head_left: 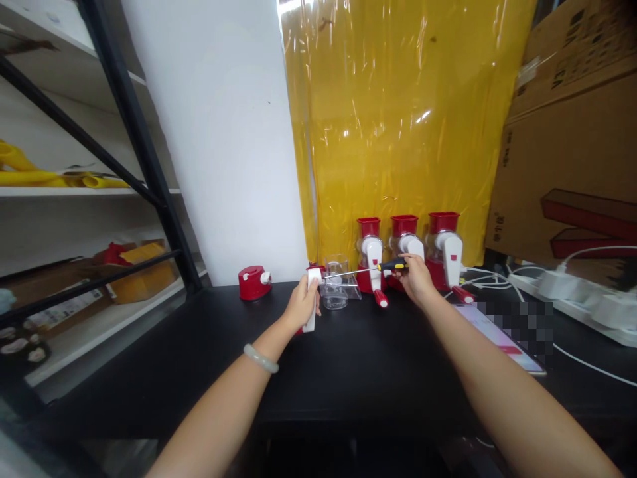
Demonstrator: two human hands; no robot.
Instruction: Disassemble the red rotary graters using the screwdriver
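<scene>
My left hand [300,305] is closed around a white crank handle [312,309], held roughly upright over the black table; a bit of red shows at its lower end. In my right hand [417,279] is a screwdriver [391,265] with a black and yellow grip. Its long metal shaft runs level to the left, and the tip meets the upper part of the crank or lies just beside it; I cannot tell which. Behind the shaft stands a clear plastic housing [336,295]. A red round base [255,283] with a white fitting sits farther left.
Three red and white hand-crank graters [444,252] stand along the back. To the right lie a tablet [500,338], white cables and a power strip [587,305]. A large cardboard box [572,146] rises behind them. Metal shelving [169,232] borders the table [348,378] on the left.
</scene>
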